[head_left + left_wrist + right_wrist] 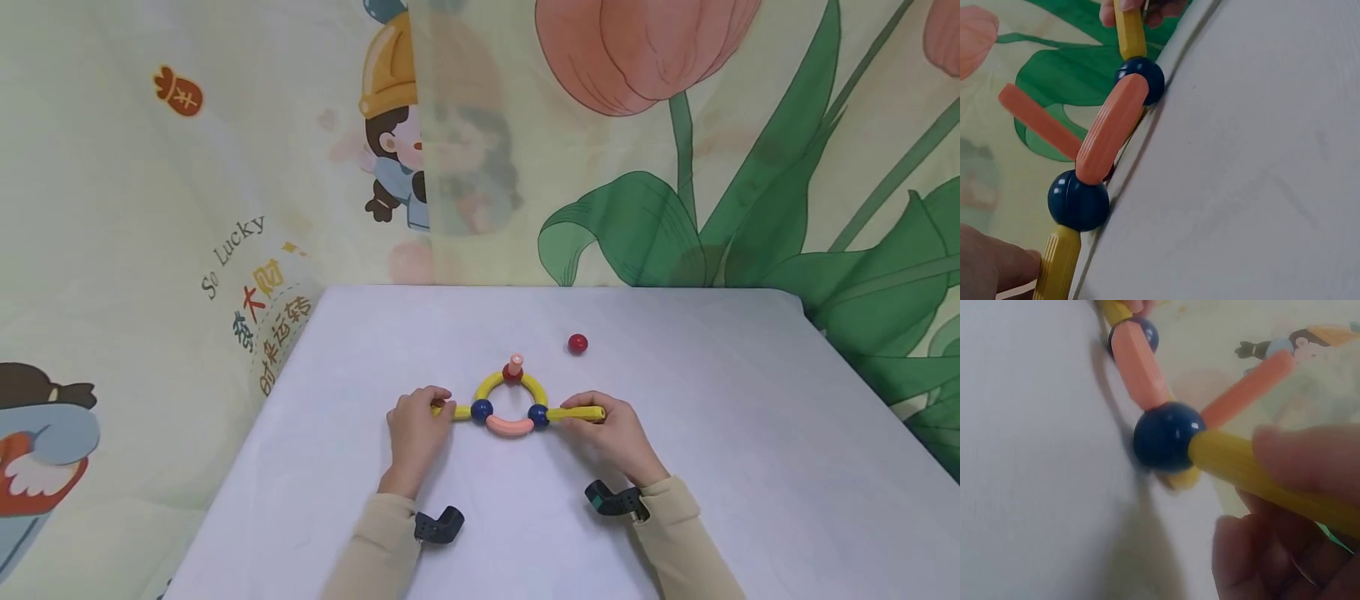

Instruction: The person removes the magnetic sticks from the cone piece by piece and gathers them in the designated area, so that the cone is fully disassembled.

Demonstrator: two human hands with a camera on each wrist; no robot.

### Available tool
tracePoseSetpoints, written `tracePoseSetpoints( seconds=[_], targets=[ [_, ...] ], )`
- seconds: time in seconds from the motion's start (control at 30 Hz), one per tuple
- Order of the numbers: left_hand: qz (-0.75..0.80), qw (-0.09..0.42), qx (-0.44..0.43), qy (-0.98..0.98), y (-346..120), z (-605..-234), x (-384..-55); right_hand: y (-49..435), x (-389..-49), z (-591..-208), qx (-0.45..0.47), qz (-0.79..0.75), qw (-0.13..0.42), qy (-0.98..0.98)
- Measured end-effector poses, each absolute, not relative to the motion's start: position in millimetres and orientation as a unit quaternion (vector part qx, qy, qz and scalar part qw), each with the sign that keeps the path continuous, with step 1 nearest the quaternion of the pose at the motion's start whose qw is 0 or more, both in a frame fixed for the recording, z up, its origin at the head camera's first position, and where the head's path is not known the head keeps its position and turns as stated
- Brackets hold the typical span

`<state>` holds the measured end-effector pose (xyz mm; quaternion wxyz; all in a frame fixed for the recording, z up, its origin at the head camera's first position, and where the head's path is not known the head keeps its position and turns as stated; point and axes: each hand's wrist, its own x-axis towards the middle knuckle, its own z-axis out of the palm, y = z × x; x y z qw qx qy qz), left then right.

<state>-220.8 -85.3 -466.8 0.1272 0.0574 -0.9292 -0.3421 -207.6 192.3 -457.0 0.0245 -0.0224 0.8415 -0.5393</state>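
A ring of toy rods and balls lies mid-table in the head view. Two curved yellow rods (535, 387) form its far side and a curved pink rod (510, 427) its near side. Blue balls (482, 410) sit at both sides, and a red ball (512, 374) at the top bears a straight pink rod (516, 363) pointing up. My left hand (418, 425) pinches the yellow rod (1058, 262) on the left blue ball. With thumb and fingers, my right hand (611, 429) grips the other yellow rod (1241, 461), joined to the right blue ball (1169, 436).
A loose red ball (577, 343) lies farther back on the white table (712, 400), right of the ring. Behind the table hangs a printed cloth (480, 167) with tulips and cartoon figures. Dark wrist cameras (440, 525) are strapped at both sleeves.
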Motion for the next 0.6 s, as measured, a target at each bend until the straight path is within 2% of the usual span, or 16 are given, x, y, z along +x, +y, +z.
tracePoseSetpoints(
  seconds=[0.17,0.33,0.5,0.6],
  targets=[
    [-0.307,0.16,-0.008,-0.938,-59.6,-462.2,-220.6,187.6,-206.4,-461.0,-0.021,-0.492,0.009,0.87],
    [-0.291,0.179,-0.102,-0.934,-35.5,-467.2,-214.9,170.8,-202.7,-471.2,-0.071,-0.455,0.023,0.888],
    [-0.277,0.198,-0.137,-0.93,-27.1,-476.4,-210.6,161.2,-199.2,-474.1,-0.095,-0.445,0.004,0.891],
    [-0.289,0.187,-0.157,-0.926,-24.9,-478.4,-210.7,162.3,-198.5,-472.9,-0.092,-0.45,-0.008,0.888]
  ],
)
